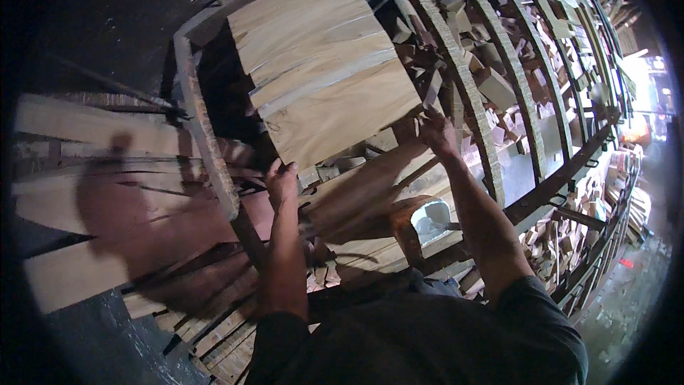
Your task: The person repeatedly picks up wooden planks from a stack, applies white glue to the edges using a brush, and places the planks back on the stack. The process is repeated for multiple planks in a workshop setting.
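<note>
A pale wooden panel point(320, 64) of several boards joined edge to edge lies tilted across a frame. Whitish streaks run along some of its joints. My left hand point(283, 182) is closed on the panel's near left corner, thumb on top. At the near right corner, my right hand point(438, 135) grips the edge; its fingers are partly hidden. Both arms reach forward, with the panel beyond them. Between my forearms stands a cut-open container point(429, 219) with whitish stuff inside and what looks like a handle at its right side.
Several rough, crusted bars point(467, 93) cross the frame right of the panel. Beneath them lie many wood offcuts point(495, 89). A rusty metal bar point(203, 121) edges the frame's left. Long planks point(64, 196) lie at the left, under my shadow. A dark rail point(563, 167) runs along the right.
</note>
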Available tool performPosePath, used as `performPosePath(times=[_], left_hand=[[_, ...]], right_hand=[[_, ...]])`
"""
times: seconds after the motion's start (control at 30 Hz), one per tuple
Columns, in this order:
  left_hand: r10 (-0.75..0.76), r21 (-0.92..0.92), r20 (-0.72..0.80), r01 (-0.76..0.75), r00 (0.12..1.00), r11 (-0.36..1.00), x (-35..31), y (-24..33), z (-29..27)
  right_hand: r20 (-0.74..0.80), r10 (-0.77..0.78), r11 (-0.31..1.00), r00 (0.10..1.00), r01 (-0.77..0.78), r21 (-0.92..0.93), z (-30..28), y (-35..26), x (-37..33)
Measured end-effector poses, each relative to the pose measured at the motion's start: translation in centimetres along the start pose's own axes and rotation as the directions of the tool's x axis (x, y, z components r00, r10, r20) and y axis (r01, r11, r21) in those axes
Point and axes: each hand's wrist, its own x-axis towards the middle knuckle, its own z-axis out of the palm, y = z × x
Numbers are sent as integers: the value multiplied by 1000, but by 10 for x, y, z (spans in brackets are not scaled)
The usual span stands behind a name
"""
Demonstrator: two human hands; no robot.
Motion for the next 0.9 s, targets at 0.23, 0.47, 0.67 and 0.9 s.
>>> performPosePath(times=[0.23,0.47,0.67,0.9], left_hand=[[-93,4,-90,93,992,996,1,3,1],[-94,174,-142,118,985,978,2,9,1],[-144,99,-5,144,990,985,-2,-5,-14],[-173,115,-65,180,983,977,-61,-19,-41]], right_hand=[[88,-56,998,995,57,-9,-28,76,28],[14,72,985,997,-68,-157,-18,42,19],[151,-57,914,987,112,-390,-34,50,25],[98,206,886,974,-143,-441,-77,54,-26]])
